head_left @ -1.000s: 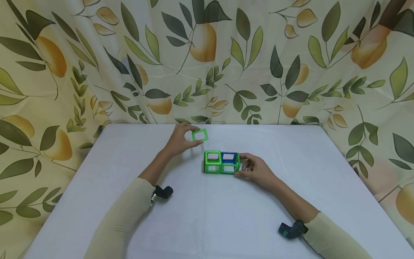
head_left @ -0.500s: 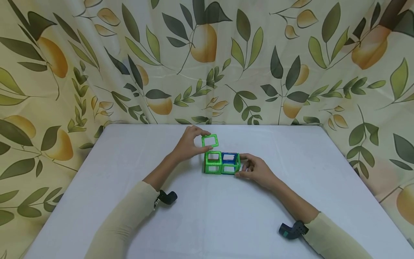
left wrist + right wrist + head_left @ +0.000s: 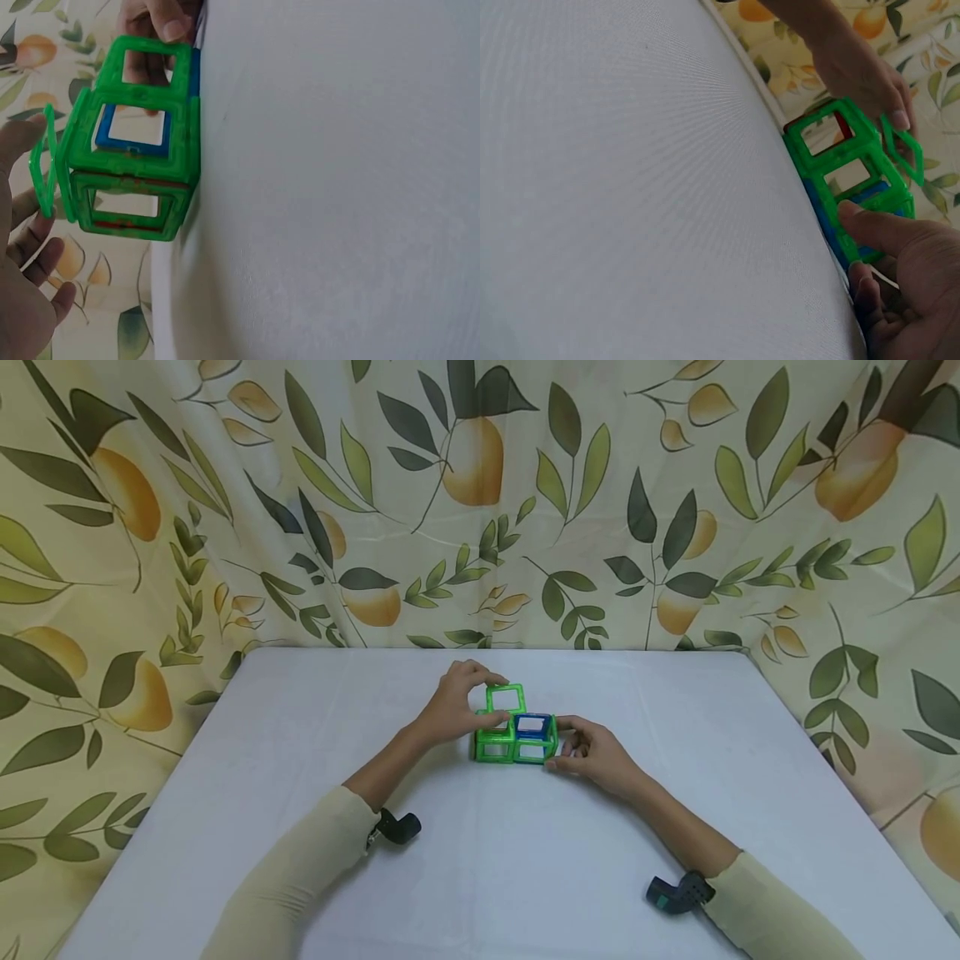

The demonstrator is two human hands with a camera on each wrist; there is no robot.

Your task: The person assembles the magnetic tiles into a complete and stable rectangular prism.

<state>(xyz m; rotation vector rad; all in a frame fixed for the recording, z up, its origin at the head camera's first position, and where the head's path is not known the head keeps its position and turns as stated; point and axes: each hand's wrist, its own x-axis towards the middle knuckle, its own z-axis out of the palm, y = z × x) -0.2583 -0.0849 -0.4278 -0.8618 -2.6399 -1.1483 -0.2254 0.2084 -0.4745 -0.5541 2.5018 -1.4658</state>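
My left hand [image 3: 448, 703] pinches a green square magnetic tile [image 3: 522, 698] between thumb and fingers. The tile is held just above the left part of a two-cell box of magnetic tiles [image 3: 513, 742], overlapping its back edge in the head view. In the left wrist view the tile [image 3: 49, 169] is tilted, close over the box's top. Green frames make up most of the box, with blue and red ones among them. At its right end my right hand [image 3: 600, 758] grips it, thumb [image 3: 881, 227] on the front and fingers partly hidden behind.
The box stands on a white-covered table [image 3: 480, 860], towards the far edge. Behind hangs a curtain [image 3: 525, 527] printed with leaves and fruit. Each wrist wears a black camera, one on the left [image 3: 399, 828] and one on the right [image 3: 678, 893].
My left hand has moved right and towards me, bringing the green tile from behind the box to over its left part. The right hand and the box have stayed put.
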